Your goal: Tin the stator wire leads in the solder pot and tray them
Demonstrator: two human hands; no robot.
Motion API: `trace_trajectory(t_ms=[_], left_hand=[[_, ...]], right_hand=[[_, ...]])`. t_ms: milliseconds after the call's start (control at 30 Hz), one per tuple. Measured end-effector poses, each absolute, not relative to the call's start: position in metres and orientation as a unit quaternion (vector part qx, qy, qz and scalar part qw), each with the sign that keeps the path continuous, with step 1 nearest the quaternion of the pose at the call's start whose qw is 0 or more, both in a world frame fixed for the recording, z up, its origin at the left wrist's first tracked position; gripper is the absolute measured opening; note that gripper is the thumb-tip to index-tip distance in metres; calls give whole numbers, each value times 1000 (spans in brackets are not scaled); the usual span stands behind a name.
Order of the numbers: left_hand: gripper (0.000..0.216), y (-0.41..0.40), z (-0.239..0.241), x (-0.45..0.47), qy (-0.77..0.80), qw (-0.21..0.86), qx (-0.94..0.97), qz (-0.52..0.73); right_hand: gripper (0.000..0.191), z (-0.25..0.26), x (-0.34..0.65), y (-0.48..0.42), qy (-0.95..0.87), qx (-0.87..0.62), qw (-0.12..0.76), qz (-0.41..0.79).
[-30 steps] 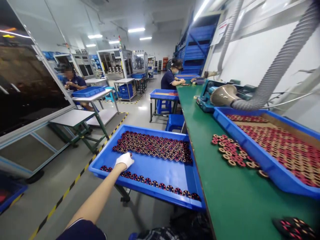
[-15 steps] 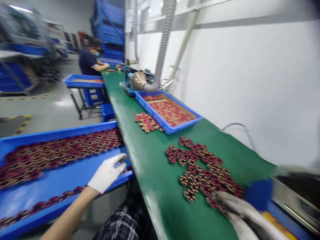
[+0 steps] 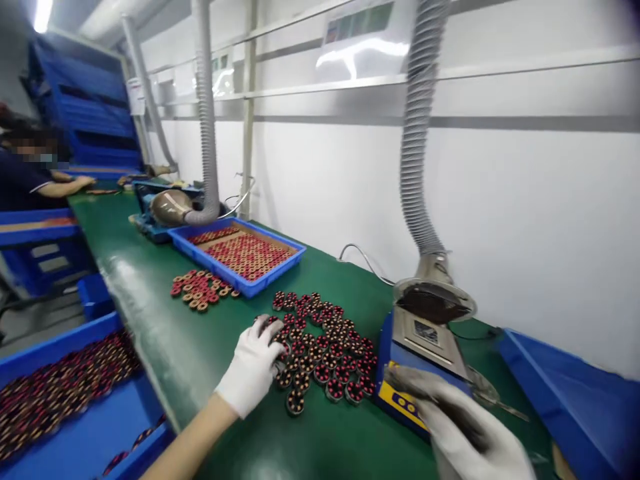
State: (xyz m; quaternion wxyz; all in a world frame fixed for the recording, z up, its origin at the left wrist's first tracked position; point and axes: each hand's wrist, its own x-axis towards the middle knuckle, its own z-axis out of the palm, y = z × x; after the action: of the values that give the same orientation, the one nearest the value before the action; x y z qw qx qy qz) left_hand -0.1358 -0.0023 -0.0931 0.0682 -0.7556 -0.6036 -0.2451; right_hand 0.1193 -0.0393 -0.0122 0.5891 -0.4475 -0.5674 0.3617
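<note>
Many small round wound cores [image 3: 320,347], dark with red and copper-coloured segments, lie in a loose pile on the green bench top. At the pile's left edge is my left hand [image 3: 253,367] in a white glove, its fingers apart and curved over several cores. My right hand [image 3: 463,417], in a glove with dark stains, is in front of the blue and yellow soldering-pot-like machine [image 3: 423,347], right of the pile. Its fingers are pressed together, and I cannot make out what is between them.
A blue tray [image 3: 250,289] of red and tan rings stands on the bench, with loose rings [image 3: 200,290] beside it. Lower left is a blue tray [image 3: 95,427] of cores. A hose [image 3: 417,147] hangs over the machine. At right is a blue bin [image 3: 565,393]; a person [image 3: 30,173] sits far left.
My view has swung right. My left hand has gone from the lower-left tray to the pile. My right hand has left the pile's near edge and is now before the machine.
</note>
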Motion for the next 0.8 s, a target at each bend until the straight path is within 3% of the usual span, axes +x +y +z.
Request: trace_trajectory(t_ms=[67, 133, 233, 300, 467, 600, 700, 800], left_hand=[[19, -11, -66, -104, -548, 108, -770, -308], [24, -17, -40, -70, -439, 169, -768, -435], [29, -20, -15, -28, -329, 201, -766, -515], [29, -19, -7, -10, -286, 191, -761, -550], [67, -13, 4, 7, -293, 50, -780, -551], [55, -6, 6, 9, -259, 38, -834, -486], [47, 0, 1, 8, -270, 33, -817, -508], [33, 3, -1, 6, -267, 7, -816, -513]], right_hand=[[25, -12, 109, -29, -533, -442, 595, 409], [30, -13, 103, -22, -472, -362, 622, 509], [29, -14, 109, -20, -432, -262, 627, 593], [32, -12, 121, -24, -433, -245, 657, 566], [29, -1, 144, -28, -475, -273, 690, 473], [29, 1, 141, -24, -523, -354, 673, 386], [35, 0, 138, -24, -488, -383, 702, 349], [39, 2, 145, -26, -537, -359, 679, 348]])
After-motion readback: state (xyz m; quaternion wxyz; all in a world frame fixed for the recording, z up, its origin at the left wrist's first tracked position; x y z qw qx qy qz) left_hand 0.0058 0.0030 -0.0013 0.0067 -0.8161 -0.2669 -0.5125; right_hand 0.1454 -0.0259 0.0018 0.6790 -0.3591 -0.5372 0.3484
